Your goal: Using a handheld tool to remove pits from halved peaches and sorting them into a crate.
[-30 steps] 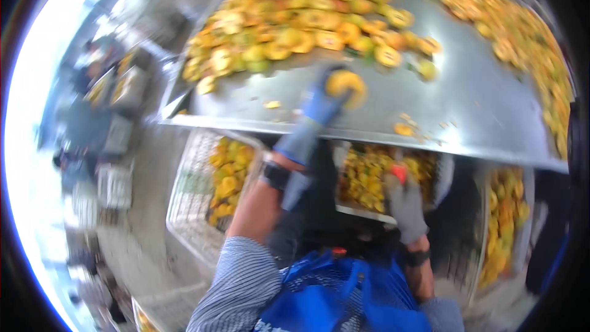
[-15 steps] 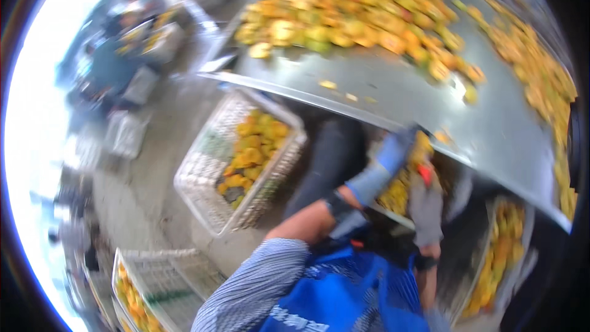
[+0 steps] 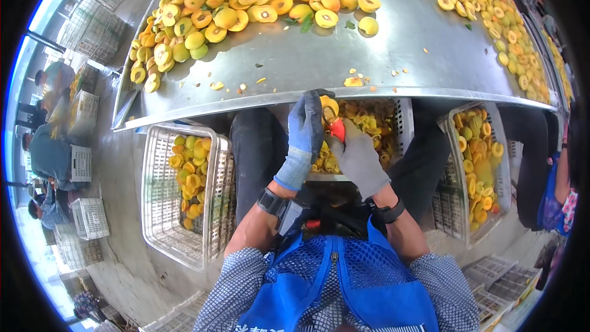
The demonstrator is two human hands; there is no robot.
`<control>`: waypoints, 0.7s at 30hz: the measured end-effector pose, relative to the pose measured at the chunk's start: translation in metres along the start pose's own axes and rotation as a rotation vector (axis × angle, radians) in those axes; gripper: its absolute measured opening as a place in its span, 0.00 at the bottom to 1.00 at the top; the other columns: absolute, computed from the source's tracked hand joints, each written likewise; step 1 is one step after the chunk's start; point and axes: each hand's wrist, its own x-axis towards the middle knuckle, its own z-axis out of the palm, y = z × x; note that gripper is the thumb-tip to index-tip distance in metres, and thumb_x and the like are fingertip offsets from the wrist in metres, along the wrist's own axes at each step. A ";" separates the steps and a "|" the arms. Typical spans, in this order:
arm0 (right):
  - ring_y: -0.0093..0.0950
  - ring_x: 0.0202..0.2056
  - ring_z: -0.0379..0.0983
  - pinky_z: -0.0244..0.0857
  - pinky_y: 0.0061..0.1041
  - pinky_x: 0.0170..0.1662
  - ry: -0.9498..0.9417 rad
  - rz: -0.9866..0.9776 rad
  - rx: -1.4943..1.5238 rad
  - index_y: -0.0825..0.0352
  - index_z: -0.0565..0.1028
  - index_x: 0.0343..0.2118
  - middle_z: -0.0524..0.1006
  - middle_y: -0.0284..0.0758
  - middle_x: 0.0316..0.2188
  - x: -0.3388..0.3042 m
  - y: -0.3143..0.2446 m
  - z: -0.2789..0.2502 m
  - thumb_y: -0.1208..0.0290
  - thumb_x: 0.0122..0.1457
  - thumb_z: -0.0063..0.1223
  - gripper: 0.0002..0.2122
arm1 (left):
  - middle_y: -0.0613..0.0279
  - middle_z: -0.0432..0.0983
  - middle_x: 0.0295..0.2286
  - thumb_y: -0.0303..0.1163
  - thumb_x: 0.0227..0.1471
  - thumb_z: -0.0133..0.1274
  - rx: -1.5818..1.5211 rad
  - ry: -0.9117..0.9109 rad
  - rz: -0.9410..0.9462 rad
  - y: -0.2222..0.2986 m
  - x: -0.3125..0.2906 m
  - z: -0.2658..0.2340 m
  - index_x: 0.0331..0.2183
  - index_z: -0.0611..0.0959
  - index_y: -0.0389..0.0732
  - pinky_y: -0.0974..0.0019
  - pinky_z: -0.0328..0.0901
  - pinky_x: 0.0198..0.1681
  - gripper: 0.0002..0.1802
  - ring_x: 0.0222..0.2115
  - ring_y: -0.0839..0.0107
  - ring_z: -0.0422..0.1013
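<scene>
My left hand (image 3: 305,129), in a blue glove with dark fingers, is closed around a yellow peach half (image 3: 330,107) whose brown centre shows. Close against it, my right hand (image 3: 356,155) in a grey glove grips a small tool with a red handle (image 3: 336,130). The tool's working end meets the fruit and is mostly hidden. Both hands are just below the front edge of a metal table (image 3: 276,80). Under them stands a crate (image 3: 404,124) with yellow fruit pieces. A heap of peach halves (image 3: 236,15) covers the table's far left.
White plastic crates with peach halves stand at my left (image 3: 209,209) and my right (image 3: 452,209). More halves (image 3: 504,31) lie along the table's right side. Small scraps (image 3: 353,82) dot its front. People (image 3: 52,154) sit among crates at far left; another person (image 3: 553,197) is at far right.
The view has swung and sharpened, so the table edge now runs nearly level. Both hands appear farther left in the picture, still together at the fruit with the red-handled tool.
</scene>
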 end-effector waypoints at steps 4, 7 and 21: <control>0.51 0.30 0.73 0.66 0.43 0.30 -0.031 -0.103 0.090 0.70 0.69 0.37 0.75 0.51 0.25 -0.002 0.009 0.002 0.62 0.56 0.53 0.15 | 0.58 0.77 0.25 0.44 0.62 0.41 0.113 -0.055 0.060 0.005 0.005 -0.002 0.32 0.81 0.33 0.69 0.65 0.34 0.24 0.28 0.74 0.70; 0.47 0.29 0.74 0.66 0.40 0.30 -0.102 -0.114 0.277 0.71 0.70 0.35 0.75 0.48 0.24 -0.004 -0.001 -0.007 0.62 0.57 0.52 0.14 | 0.60 0.76 0.22 0.44 0.62 0.43 0.108 -0.131 0.015 0.015 0.008 -0.001 0.30 0.81 0.33 0.69 0.65 0.32 0.23 0.25 0.76 0.69; 0.14 0.12 0.52 0.47 0.17 0.14 -0.682 0.366 1.264 0.63 0.68 0.27 0.61 0.22 0.13 -0.017 -0.012 -0.028 0.55 0.65 0.40 0.16 | 0.59 0.77 0.25 0.57 0.61 0.35 -0.164 -0.433 -0.184 0.018 0.014 0.003 0.29 0.79 0.34 0.68 0.68 0.33 0.34 0.26 0.70 0.72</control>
